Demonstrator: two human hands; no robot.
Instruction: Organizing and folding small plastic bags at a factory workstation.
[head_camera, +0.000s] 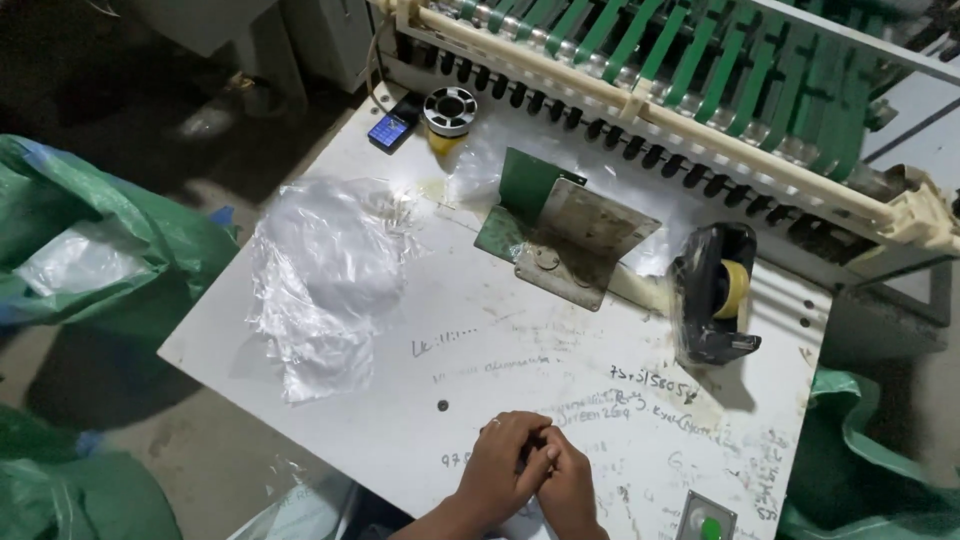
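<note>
- My left hand (503, 462) and right hand (568, 487) meet at the near edge of the white table (600, 340), fingers curled in and pressed against each other.
- Both hands are narrowly closed around the same spot. I cannot tell what, if anything, is pinched between them; something pale shows just below the hands, too hidden to identify.
- A ring sits on one finger of my left hand.
- The pile of clear plastic bags (322, 280) lies on the left part of the table, well apart from my hands and beyond them.
- A bent metal bracket (560, 235), part green and part bare, stands at the table's centre.
- The black tape dispenser (712, 293) with a yellowish roll stands to the right of the bracket.
- A small dark device with a blue screen (390, 128) and a round spool (449, 110) sit at the far edge.
- A machine with green belts (700, 70) runs along the far side.
- Green sacks (90, 240) lie on the floor to the left.
- A green push button (710, 525) sits near my right hand.
</note>
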